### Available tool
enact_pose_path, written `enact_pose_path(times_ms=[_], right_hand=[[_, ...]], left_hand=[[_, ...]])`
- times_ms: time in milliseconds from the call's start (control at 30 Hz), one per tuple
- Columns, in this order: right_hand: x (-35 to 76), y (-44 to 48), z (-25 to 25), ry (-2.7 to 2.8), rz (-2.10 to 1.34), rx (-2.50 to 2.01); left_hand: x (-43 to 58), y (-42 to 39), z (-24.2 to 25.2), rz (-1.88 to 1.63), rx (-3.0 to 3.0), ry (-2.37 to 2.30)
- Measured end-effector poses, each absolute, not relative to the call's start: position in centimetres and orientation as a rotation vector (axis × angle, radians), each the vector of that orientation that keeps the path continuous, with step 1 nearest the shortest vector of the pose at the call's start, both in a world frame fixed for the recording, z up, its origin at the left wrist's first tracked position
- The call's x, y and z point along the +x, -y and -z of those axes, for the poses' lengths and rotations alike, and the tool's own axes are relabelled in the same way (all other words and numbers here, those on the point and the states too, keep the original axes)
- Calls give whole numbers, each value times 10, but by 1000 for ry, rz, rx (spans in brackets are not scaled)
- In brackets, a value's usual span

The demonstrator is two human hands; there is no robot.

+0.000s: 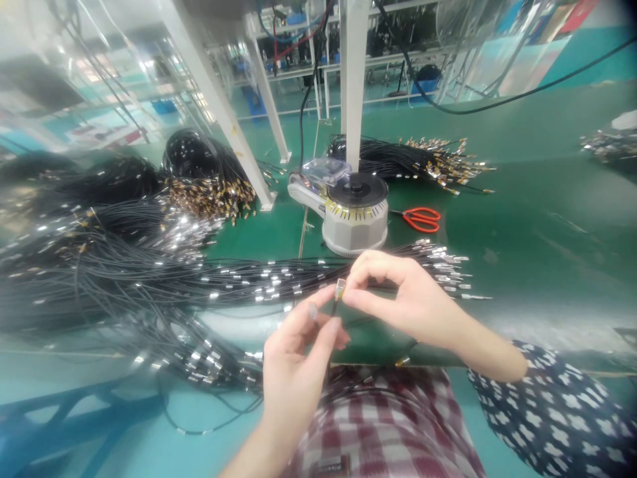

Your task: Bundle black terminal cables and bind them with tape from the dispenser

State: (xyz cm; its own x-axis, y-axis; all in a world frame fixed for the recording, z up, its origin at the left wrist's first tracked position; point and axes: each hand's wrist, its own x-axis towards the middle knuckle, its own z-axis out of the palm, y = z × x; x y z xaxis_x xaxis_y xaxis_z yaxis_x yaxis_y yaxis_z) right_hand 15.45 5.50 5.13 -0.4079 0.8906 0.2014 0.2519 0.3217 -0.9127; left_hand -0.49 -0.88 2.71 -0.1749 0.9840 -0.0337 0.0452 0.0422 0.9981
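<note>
My left hand and my right hand meet above the near edge of the green table. Both pinch the same thin black cable, whose small metal connector shows between the fingertips. My right thumb and forefinger close on the connector end; my left fingers grip the cable just below it. A spread of black cables with metal ends lies right behind the hands.
A grey tape dispenser stands past the hands, orange-handled scissors to its right. Bundles of cables with gold connectors lie at the left and at the back. White frame posts rise from the table.
</note>
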Motion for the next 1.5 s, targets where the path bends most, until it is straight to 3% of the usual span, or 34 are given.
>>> enact_pose_path(times_ms=[867,1300,1500], right_hand=[[147,-54,-43,1788,-1080,-999],[148,-46,-48,1916,-855,-1001],[150,-53,-41,1802,-1146,-1017]], left_hand=[[-2,8,-24,-1347,984,-1164],[-1,-5,-28,-1343,807,-1104],[-1,-7,-27,-1351,722,-1027]])
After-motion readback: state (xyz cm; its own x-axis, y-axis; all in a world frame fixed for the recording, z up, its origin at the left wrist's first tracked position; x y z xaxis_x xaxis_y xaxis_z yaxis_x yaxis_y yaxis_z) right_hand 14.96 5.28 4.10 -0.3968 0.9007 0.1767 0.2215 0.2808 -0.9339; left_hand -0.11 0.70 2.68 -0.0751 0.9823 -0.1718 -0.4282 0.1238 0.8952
